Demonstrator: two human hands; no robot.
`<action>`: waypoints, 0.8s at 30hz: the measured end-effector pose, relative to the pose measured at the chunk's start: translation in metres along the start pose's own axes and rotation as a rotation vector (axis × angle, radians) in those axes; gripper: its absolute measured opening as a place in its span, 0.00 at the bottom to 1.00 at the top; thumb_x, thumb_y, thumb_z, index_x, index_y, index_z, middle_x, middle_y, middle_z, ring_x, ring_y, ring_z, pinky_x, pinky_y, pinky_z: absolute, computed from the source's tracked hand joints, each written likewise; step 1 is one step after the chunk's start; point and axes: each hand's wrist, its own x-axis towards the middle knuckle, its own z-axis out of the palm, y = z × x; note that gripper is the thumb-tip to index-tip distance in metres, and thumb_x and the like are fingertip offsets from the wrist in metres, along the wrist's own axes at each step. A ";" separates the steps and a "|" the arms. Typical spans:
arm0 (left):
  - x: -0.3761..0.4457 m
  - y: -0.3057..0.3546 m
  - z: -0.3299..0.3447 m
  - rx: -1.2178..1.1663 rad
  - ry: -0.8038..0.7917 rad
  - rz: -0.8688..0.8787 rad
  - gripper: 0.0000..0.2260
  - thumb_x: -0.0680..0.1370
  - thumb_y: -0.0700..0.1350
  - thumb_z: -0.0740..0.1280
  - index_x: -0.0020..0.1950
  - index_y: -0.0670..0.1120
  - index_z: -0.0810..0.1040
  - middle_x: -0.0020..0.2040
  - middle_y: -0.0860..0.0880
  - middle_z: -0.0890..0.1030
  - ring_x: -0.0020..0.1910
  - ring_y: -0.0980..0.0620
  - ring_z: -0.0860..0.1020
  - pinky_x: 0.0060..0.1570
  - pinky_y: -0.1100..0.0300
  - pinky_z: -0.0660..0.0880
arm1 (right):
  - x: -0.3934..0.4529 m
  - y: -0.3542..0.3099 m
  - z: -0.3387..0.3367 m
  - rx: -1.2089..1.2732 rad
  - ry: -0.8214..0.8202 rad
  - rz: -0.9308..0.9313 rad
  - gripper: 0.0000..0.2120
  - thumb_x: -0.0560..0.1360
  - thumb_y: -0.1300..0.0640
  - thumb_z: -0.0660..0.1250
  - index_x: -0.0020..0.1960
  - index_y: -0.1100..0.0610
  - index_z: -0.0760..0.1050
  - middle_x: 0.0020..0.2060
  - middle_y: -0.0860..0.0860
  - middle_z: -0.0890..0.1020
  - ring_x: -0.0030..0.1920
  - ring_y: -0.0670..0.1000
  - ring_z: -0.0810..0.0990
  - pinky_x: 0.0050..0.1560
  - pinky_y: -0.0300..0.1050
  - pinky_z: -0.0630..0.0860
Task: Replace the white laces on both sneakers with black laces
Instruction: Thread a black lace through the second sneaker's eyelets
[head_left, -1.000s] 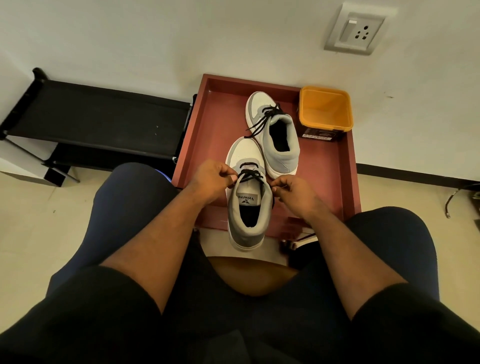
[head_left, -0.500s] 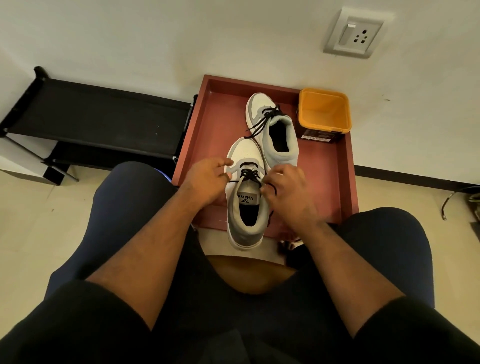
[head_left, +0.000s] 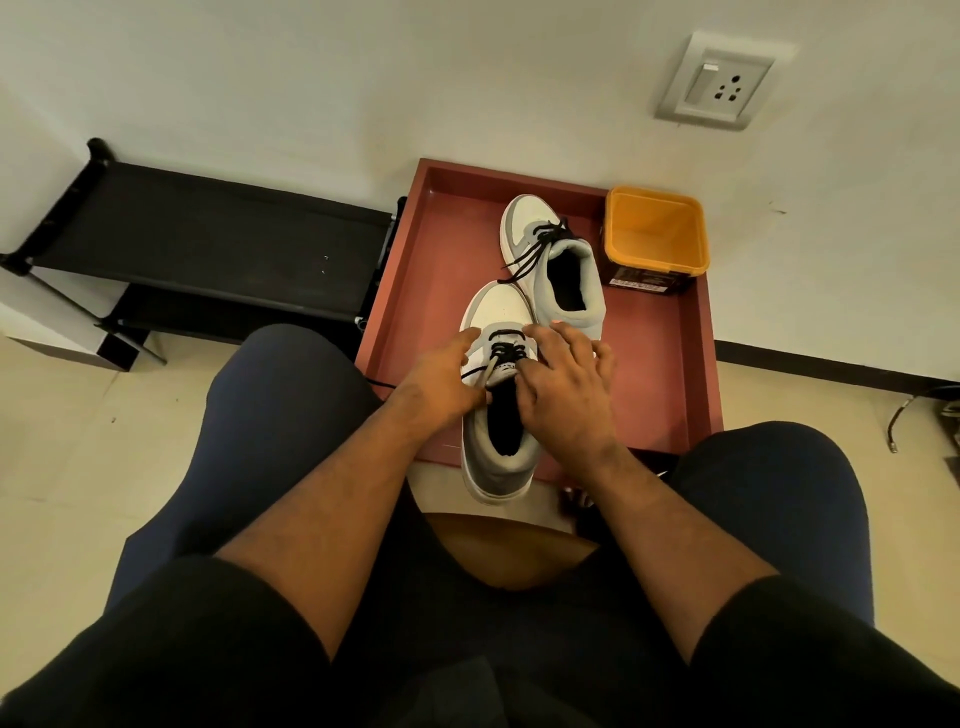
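Observation:
Two grey-and-white sneakers stand in a red tray (head_left: 415, 249), both threaded with black laces. The near sneaker (head_left: 498, 309) points away from me, its heel hanging over the tray's front edge. My left hand (head_left: 441, 387) holds its left side, fingers along the outside and thumb by the tongue. My right hand (head_left: 569, 387) lies over its right side with fingers spread and straight. A loose black lace end (head_left: 382, 383) trails out left from under my left hand. The far sneaker (head_left: 524, 218) sits behind, its black laces hanging loose to the left.
An orange square container (head_left: 657, 231) stands in the tray's back right corner. A low black rack (head_left: 208, 234) stands against the wall to the left. My knees flank the tray, and a wall socket (head_left: 714, 80) is up on the right.
Both hands pinched the lace ends out to the sides a second ago. They have since closed in onto the near sneaker; the right hand has flattened over it and the left lace end lies loose.

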 end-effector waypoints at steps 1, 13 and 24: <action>0.000 0.001 0.001 0.032 0.007 0.024 0.38 0.71 0.36 0.74 0.77 0.48 0.60 0.70 0.43 0.70 0.68 0.44 0.71 0.67 0.52 0.70 | 0.001 0.001 -0.001 0.012 0.027 -0.022 0.06 0.73 0.56 0.66 0.43 0.55 0.81 0.61 0.51 0.78 0.63 0.55 0.72 0.59 0.58 0.67; 0.001 0.019 0.027 0.590 0.304 0.405 0.09 0.79 0.42 0.63 0.59 0.45 0.73 0.54 0.46 0.78 0.52 0.47 0.75 0.53 0.56 0.71 | -0.006 0.022 0.003 0.667 -0.311 0.164 0.33 0.70 0.57 0.74 0.72 0.51 0.66 0.63 0.50 0.76 0.61 0.49 0.75 0.62 0.45 0.73; 0.016 0.015 0.034 0.780 0.116 0.340 0.30 0.74 0.40 0.69 0.73 0.53 0.62 0.71 0.45 0.64 0.67 0.43 0.66 0.63 0.47 0.71 | -0.001 0.004 0.016 0.774 -0.224 0.410 0.11 0.73 0.60 0.66 0.56 0.55 0.76 0.45 0.49 0.83 0.44 0.46 0.80 0.44 0.40 0.78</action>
